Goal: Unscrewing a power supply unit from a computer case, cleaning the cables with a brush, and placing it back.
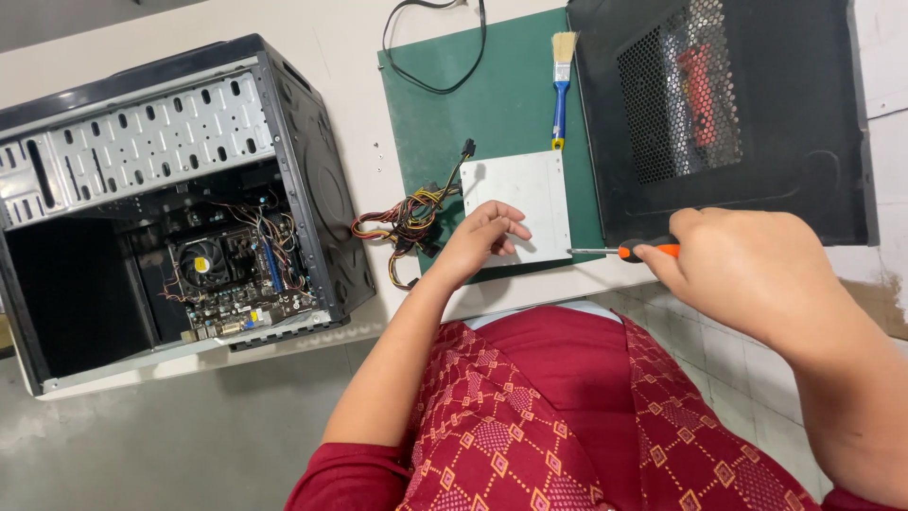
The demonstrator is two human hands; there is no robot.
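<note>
Nearest the camera lay the person's red patterned garment (pixel 558 416), with both forearms reaching out over it toward the table (pixel 350 57). The right hand (pixel 747 270) was curled shut round the handle of a screwdriver (pixel 629 251), whose orange and black grip stuck out from between thumb and fingers; the thin shaft pointed left, its tip at the right edge of a grey metal box (pixel 525 203). The left hand (pixel 482 237) rested on the near left part of that box, fingers (pixel 506 222) loosely bent and spread over its top face, pressing rather than gripping; nothing was closed inside them. The box thus lay under the left fingertips and just beside the screwdriver tip, at the near edge of a green mat (pixel 492 95). A bundle of coloured wires (pixel 407 222) ran out of the box's left side, ending on the bare table.

Further off, a blue-handled brush (pixel 561 85) lay on the mat just beyond the box. To its right a black side panel (pixel 738 104) with a mesh vent overlapped the mat. A black cable (pixel 435 47) looped at the mat's far edge. Far left, an open computer case (pixel 170 208) lay on its side, its board and fan showing.
</note>
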